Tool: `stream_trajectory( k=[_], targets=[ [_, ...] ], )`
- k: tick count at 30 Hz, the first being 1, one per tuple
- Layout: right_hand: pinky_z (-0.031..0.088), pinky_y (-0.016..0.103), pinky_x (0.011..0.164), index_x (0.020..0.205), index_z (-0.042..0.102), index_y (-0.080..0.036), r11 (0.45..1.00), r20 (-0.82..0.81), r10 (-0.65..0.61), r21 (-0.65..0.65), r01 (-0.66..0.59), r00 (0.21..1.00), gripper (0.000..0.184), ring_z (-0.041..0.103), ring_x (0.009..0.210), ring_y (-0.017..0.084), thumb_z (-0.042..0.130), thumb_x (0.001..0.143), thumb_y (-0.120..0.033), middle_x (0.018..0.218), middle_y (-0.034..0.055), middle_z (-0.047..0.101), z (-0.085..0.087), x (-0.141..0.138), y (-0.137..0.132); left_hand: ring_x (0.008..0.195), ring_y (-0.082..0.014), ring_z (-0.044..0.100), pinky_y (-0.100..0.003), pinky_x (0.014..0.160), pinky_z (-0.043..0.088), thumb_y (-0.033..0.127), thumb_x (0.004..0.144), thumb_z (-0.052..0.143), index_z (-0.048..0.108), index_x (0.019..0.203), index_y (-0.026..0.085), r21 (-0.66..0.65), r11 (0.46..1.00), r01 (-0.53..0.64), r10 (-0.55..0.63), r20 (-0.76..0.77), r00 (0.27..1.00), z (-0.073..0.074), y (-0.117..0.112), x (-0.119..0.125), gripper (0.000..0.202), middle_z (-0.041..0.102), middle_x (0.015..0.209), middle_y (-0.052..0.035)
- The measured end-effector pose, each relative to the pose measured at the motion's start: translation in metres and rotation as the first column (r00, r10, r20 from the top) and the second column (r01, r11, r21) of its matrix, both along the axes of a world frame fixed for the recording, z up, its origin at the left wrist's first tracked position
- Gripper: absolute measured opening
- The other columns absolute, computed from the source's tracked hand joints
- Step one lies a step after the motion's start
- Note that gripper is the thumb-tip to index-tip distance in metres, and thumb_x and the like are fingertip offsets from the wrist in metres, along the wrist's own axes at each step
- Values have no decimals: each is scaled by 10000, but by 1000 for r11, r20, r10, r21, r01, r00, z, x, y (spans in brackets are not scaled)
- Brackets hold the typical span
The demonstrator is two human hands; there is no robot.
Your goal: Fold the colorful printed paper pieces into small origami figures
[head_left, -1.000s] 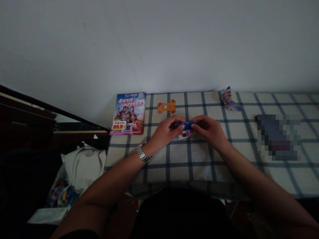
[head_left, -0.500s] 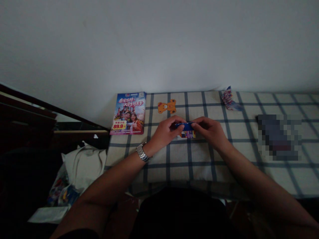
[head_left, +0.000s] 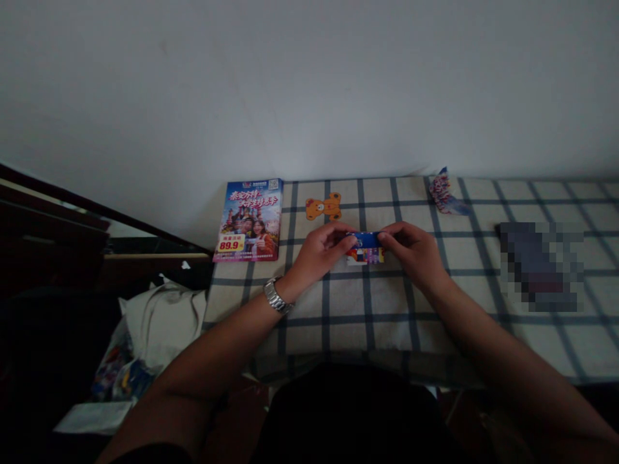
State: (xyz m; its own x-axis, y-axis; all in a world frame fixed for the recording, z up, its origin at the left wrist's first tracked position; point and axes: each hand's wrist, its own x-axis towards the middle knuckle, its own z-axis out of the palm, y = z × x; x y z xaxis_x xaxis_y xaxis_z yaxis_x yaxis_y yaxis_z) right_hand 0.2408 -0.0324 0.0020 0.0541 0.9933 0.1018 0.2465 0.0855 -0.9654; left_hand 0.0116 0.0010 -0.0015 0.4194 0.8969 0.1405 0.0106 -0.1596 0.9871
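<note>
Printed card (head_left: 366,248), blue along the upper part and multicoloured below, lying crosswise over the middle of the checked cloth (head_left: 367,332) on the counter (head_left: 232,309); contact with the cloth not discernible. Left hand (head_left: 320,254) at the card's left end and right hand (head_left: 413,253) at its right end, each grip closed, with thumb and fingers pinching the card; the two hands apart, with the blue strip showing between them. Steel wristwatch (head_left: 275,296) on the left wrist. Beyond the hands: orange teddy-bear cutout (head_left: 323,206) flat on the cloth, near the card. Further left: travel brochure (head_left: 249,220) with a yellow "89.9" price tag, at the counter's edge. Further right: crumpled printed paper (head_left: 445,192) against the white wall (head_left: 309,84), and a pixelated, unreadable object (head_left: 539,266). Below left, off the counter: pale cloth bag (head_left: 164,325).
</note>
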Motion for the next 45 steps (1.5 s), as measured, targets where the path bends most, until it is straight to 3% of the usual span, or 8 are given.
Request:
stream_trajectory(
  k=[12,19,23,27,33,37,45],
  targets=[
    [607,335,687,896,753,-237,999,16,-26,34,26,1000,316,722,750,208,802,874,-548,821,31,766,0,0,-1,883,-159,760,-281,822,627,493,959,746,741,1009,180,-98,994,-52,57,50,997,0,-2,1,317,795,991,-57],
    [584,340,659,884,728,-249,998,18,6,65,-7,1000,306,690,727,206,774,903,-551,796,25,736,0,-1,-2,888,-158,762,-286,835,625,502,983,712,722,1013,183,-53,998,-40,42,21,999,2,-4,0,320,794,985,-60],
    [569,333,661,879,720,-255,997,-3,26,69,-26,1000,278,680,728,199,772,914,-527,791,17,724,0,-1,-1,938,-158,762,-288,870,615,465,1007,686,711,1027,190,-14,1000,-10,10,-6,1000,3,-2,-1,277,794,1038,-64],
    [559,325,652,862,715,-251,998,-9,44,34,-44,999,289,671,725,195,783,899,-530,783,12,718,-1,-1,-1,848,-146,744,-259,790,598,434,991,702,688,961,186,44,999,21,-18,-66,998,0,1,-3,250,771,927,-41],
    [551,315,636,870,757,-239,991,20,136,-16,-136,990,272,674,698,190,796,885,-507,775,18,741,-1,-3,-2,844,-153,738,-262,756,580,403,1011,667,711,1101,215,89,988,127,-108,-190,976,-2,-3,-3,213,774,960,-33],
    [559,310,648,883,775,-230,986,40,162,-44,-160,986,278,694,714,192,793,887,-508,795,23,765,1,-4,-3,823,-144,719,-258,751,560,371,1012,671,707,1037,216,102,982,159,-137,-199,971,-1,-5,-1,162,759,923,-14],
    [618,346,780,991,771,-244,979,-85,183,-76,-190,979,362,747,852,229,848,823,-555,952,42,807,4,-5,-3,814,-125,653,-232,742,521,380,1007,666,625,971,189,99,995,12,-5,-75,997,-7,1,-1,199,666,894,-7]
  ],
)
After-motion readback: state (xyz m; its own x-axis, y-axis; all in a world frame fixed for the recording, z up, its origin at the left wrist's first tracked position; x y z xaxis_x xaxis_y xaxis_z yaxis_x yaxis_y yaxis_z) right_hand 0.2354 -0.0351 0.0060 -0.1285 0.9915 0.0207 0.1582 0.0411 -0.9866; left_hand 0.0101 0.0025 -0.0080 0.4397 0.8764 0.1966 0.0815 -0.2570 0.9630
